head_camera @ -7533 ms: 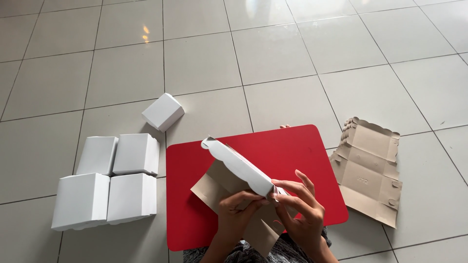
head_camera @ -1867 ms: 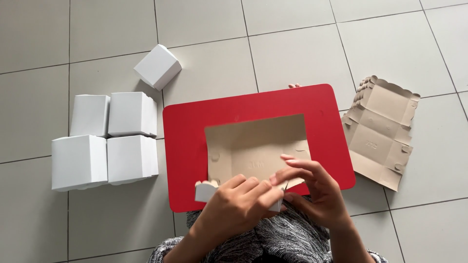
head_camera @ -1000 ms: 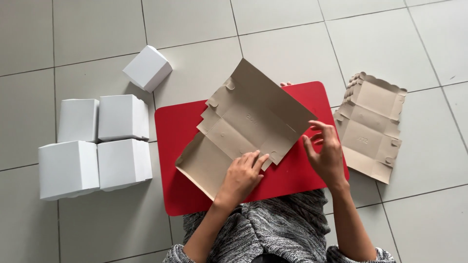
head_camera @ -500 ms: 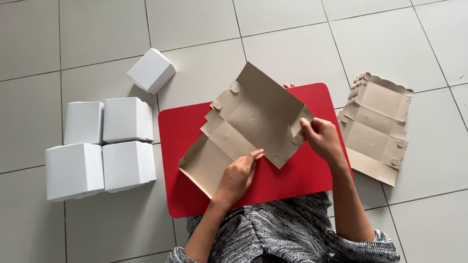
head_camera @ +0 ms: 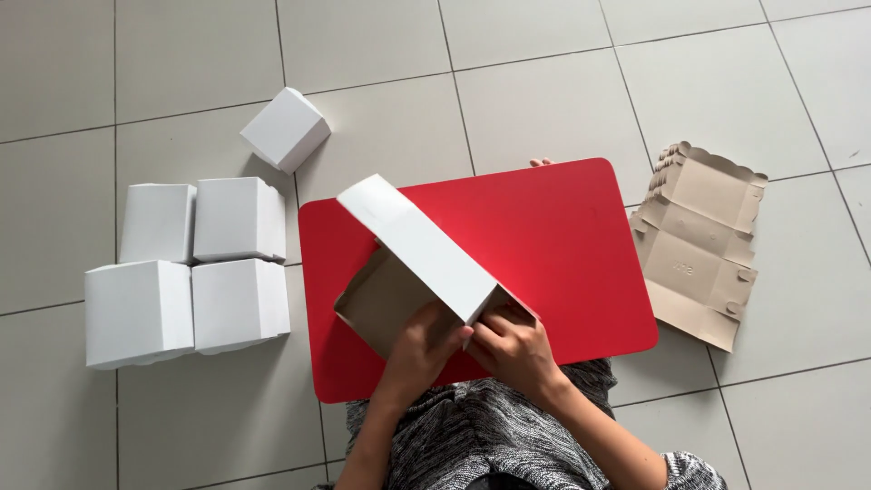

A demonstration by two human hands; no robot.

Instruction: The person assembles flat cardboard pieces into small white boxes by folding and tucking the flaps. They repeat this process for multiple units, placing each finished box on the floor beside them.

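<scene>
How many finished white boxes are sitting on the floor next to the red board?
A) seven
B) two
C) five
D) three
C: four white boxes stand together in a square left of the red board, and a fifth white box sits apart, tilted, just above them on the tiled floor.
</scene>
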